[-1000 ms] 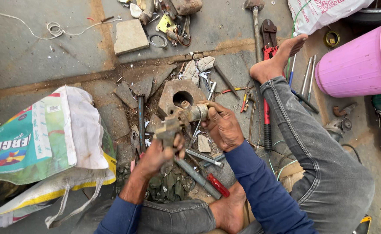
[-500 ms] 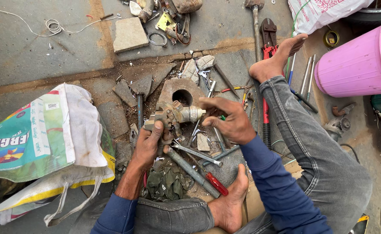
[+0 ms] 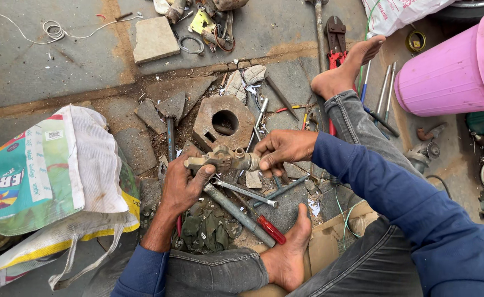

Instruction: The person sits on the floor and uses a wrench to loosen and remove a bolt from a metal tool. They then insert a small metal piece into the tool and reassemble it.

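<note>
Both hands, left hand (image 3: 184,184) and right hand (image 3: 280,151), grip a brass valve (image 3: 223,159) above the cracked, tool-strewn concrete floor (image 3: 60,66).

Soft, even daylight falls from above, bright without glare, leaving only faint shadows under the hands and tools on the concrete floor (image 3: 60,66). Focus is sharp at the centre, while the wide lens bends and stretches things toward the edges and corners

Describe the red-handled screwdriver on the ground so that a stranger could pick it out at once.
Start at the pink bucket at the right, then drop to the bare foot at bottom centre. The red-handled screwdriver lies just left of its toes, beside a grey pipe; its short glossy red handle sets it apart from the dull metal tools.
</note>
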